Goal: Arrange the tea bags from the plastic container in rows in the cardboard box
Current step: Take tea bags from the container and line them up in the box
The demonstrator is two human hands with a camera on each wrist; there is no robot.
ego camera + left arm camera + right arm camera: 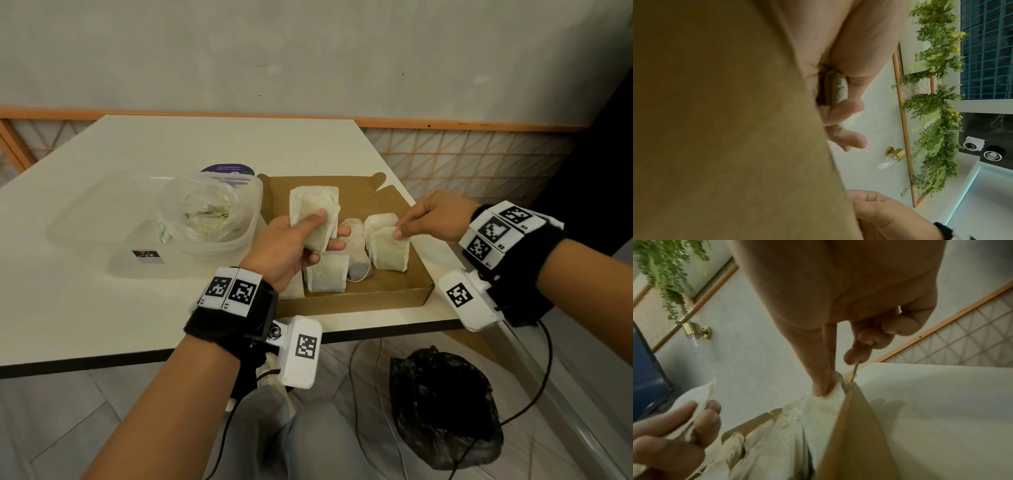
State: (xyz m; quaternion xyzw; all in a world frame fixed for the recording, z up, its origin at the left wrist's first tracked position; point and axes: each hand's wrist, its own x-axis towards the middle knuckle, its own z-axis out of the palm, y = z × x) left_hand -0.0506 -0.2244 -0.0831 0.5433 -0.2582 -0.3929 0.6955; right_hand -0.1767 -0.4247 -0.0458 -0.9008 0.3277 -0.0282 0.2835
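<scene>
Tea bags, soft crinkled paper pouches of pale cream, lie flat on the floor of the shallow brown cardboard box at the table's near edge; one between them looks darker and rounder, with a thin white string looped beside it. Over the box's left side the left hand grasps a small stack of bags, thumb pressed on top and fingers curled beneath. At the right side the right hand pinches the top edge of a bag that lies in the box.

The right wrist view shows what the head view cannot: the thumb pressing the bag's white corner beside the box wall, the other fingers curled. The left wrist view is mostly filled by blurred brown, with only a folded bag edge between fingers.

Left of the box stands the clear plastic container, rounded and glossy, holding a rumpled clear bag with pale contents. Behind it a purple round lid peeks out on the smooth white table.
</scene>
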